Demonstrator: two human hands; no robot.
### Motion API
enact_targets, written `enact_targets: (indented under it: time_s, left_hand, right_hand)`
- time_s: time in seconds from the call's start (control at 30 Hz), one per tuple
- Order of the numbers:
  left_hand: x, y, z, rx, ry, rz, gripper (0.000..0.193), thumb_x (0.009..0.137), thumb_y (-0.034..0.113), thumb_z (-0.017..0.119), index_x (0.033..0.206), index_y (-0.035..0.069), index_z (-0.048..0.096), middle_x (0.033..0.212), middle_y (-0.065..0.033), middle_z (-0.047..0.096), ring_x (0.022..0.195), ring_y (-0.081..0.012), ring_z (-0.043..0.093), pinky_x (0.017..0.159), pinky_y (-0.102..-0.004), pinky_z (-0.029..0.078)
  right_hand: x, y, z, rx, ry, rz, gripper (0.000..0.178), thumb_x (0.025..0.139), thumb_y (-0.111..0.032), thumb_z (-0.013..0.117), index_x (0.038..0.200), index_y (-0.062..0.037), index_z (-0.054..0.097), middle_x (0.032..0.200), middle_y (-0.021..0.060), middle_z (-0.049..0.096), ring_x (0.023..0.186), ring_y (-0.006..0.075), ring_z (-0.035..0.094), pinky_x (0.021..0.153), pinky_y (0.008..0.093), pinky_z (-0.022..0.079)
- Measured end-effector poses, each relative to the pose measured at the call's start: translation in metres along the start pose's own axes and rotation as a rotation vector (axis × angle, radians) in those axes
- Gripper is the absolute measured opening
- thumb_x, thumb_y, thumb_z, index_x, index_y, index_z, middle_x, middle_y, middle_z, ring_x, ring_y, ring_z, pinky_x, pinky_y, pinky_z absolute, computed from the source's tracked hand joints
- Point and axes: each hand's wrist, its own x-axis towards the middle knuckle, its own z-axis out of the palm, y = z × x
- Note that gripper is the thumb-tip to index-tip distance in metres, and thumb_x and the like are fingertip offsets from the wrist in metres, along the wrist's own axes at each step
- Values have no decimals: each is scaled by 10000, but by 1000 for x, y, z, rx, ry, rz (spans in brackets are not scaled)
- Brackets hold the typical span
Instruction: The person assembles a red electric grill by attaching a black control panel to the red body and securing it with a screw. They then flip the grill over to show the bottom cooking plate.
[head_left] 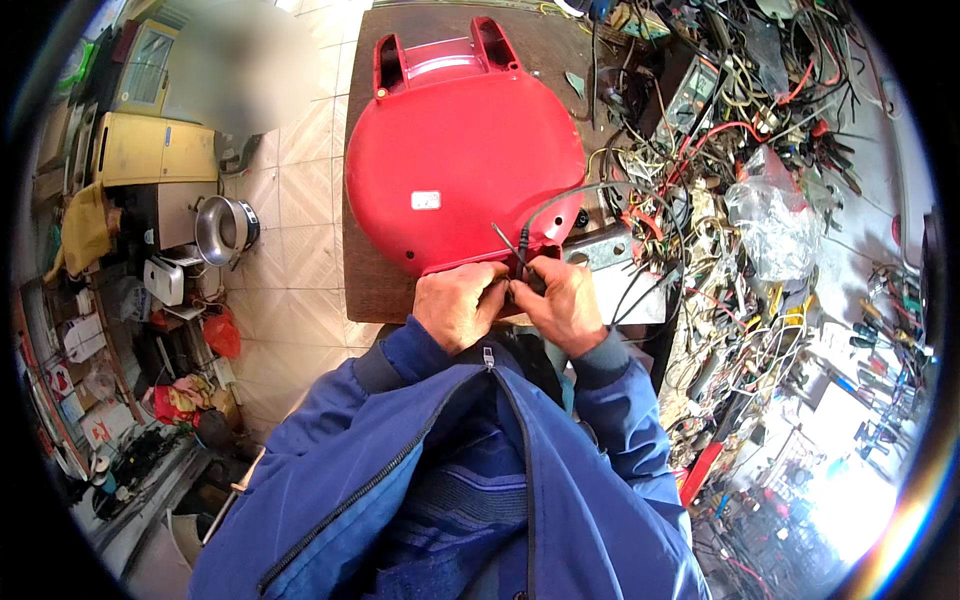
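A large rounded red plastic housing (465, 150) lies on the dark wooden table (375, 285), its two-pronged end pointing away from me. At its near edge a black cable (580, 190) curves in from the right and comes down by an opening. My left hand (460, 305) is closed at that edge, fingertips pinched together beside the cable. Facing it, my right hand (562, 303) also pinches, thumb and forefinger at the cable's lower part. The fingertips of both hands nearly meet, and the cable's end between them is hidden.
Tangled wires (720, 190) and tools heap along the right side, with a clear plastic bag (775, 220) among them. A metal plate (600, 247) lies right of the housing. To the left, beyond tiled floor (300, 230), stand a metal pot (222, 232) and a yellow cabinet (150, 150).
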Motion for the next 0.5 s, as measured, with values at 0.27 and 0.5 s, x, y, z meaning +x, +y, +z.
enact_targets:
  time_s: [0.27, 0.5]
  left_hand:
    - [-3, 5, 18, 31, -28, 46, 199, 947, 233, 761, 1079, 87, 784, 878, -114, 748, 765, -343, 738, 664, -441, 590]
    - [-5, 11, 31, 20, 55, -6, 179, 959, 233, 754, 1055, 86, 787, 870, -97, 747, 724, -319, 733, 624, -419, 581]
  right_hand:
    - [0, 22, -15, 241, 98, 231, 247, 956, -211, 766, 925, 33, 738, 709, 160, 711, 655, 183, 693, 606, 385, 523]
    - [44, 31, -30, 177, 81, 147, 274, 938, -221, 807, 917, 45, 746, 687, 104, 707, 634, 109, 644, 583, 341, 508]
